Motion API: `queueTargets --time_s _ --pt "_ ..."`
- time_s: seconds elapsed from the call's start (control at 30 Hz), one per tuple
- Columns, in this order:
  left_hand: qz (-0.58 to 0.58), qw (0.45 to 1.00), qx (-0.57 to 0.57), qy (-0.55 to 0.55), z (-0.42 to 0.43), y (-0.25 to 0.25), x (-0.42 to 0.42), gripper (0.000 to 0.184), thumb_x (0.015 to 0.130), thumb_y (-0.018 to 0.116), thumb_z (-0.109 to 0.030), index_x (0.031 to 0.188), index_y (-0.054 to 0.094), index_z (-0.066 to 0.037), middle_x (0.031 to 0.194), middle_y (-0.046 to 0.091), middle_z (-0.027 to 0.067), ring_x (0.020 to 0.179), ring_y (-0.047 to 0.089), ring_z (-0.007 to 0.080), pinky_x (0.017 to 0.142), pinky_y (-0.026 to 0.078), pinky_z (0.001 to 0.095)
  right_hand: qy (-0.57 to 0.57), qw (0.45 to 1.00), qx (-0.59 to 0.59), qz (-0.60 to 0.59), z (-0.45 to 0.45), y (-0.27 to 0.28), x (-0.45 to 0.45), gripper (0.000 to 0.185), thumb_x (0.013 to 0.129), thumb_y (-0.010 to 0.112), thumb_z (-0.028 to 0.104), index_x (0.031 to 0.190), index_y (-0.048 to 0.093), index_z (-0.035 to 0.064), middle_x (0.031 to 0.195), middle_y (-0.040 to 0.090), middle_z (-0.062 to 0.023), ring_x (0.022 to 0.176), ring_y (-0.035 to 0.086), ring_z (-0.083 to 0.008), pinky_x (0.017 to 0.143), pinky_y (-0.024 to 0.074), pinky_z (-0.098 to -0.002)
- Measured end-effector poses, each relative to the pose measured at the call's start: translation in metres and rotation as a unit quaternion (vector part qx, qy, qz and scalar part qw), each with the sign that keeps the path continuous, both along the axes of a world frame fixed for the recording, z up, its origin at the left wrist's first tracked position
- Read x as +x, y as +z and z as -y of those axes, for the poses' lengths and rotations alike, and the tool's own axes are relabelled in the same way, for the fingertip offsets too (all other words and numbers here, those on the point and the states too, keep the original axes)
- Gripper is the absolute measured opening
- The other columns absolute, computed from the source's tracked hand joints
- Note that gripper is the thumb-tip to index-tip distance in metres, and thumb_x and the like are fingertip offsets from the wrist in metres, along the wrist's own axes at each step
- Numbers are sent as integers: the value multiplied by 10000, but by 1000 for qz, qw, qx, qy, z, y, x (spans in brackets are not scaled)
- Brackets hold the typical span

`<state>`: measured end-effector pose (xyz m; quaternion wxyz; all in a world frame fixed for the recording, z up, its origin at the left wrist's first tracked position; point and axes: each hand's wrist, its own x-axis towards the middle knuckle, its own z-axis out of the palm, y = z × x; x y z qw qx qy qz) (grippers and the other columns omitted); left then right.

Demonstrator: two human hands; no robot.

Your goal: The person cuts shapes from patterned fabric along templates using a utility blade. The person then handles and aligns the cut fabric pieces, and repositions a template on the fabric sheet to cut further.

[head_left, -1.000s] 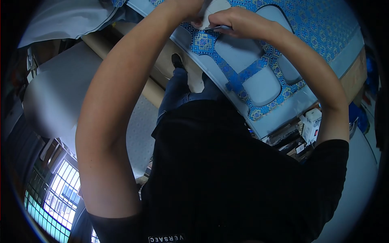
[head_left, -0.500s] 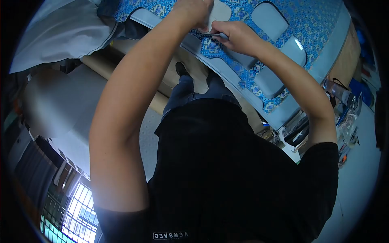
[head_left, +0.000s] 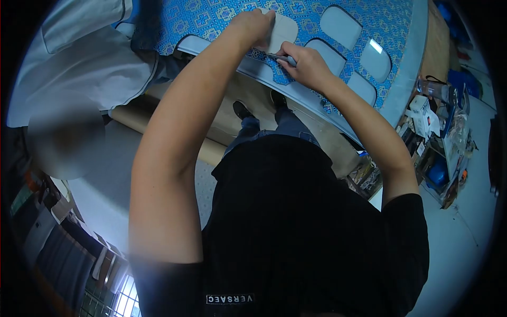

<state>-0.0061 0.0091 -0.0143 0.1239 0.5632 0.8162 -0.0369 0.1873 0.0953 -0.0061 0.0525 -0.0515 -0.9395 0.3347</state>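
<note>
My left hand point(head_left: 255, 27) is closed at the left edge of a cream, round-cornered flat piece point(head_left: 285, 30), its fingertips partly hidden. This piece lies over a blue patterned cloth point(head_left: 303, 11) on the table. In my right hand point(head_left: 309, 64) I grip a slim tool point(head_left: 286, 59) with a grey-blue handle, pointing left at the piece's lower edge. I cannot tell whether it is a knife or a pen. Right of my hands lie several pale, dark-rimmed rounded panels, among them an upper panel point(head_left: 340, 27) and a glossy one point(head_left: 376, 61).
At the left a person in a pale grey garment point(head_left: 105, 74) stands close by the table. Along the right are a clear bottle point(head_left: 433, 89) and a cluttered shelf point(head_left: 441, 174). The table's pale front edge point(head_left: 296, 91) runs before my legs.
My view has shifted, so the table and panels appear further left. My right hand, with the tool, shows lower in view. The person at the left has shifted too.
</note>
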Motion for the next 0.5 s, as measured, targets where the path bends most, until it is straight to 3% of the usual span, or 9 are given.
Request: queueTargets --time_s 0.03,0.23,0.5 --pt "9 999 11 -42 0 0 -6 829 666 914 -190 1407 545 -138 1218 686 169 1072 712 356 851 603 461 -5 1000 6 13 1 1 0 185 903 737 134 1022 605 82 884 707 -151 807 694 -365 670 540 -432" --pt "-13 997 29 -69 0 0 -12 718 679 888 -213 1321 580 -120 1120 729 156 1041 724 348 840 604 456 -41 999 28 8 13 -7 -5 203 904 728 137 1049 596 85 893 710 -147 819 692 -374 683 537 -461" --pt "24 993 29 -113 -8 -11 -27 743 642 893 -219 1309 583 -111 1059 741 163 1007 731 356 807 607 454 -75 995 31 -56 35 -12 -34 224 880 725 154 1053 591 105 885 711 -155 831 697 -388 697 542 -503"
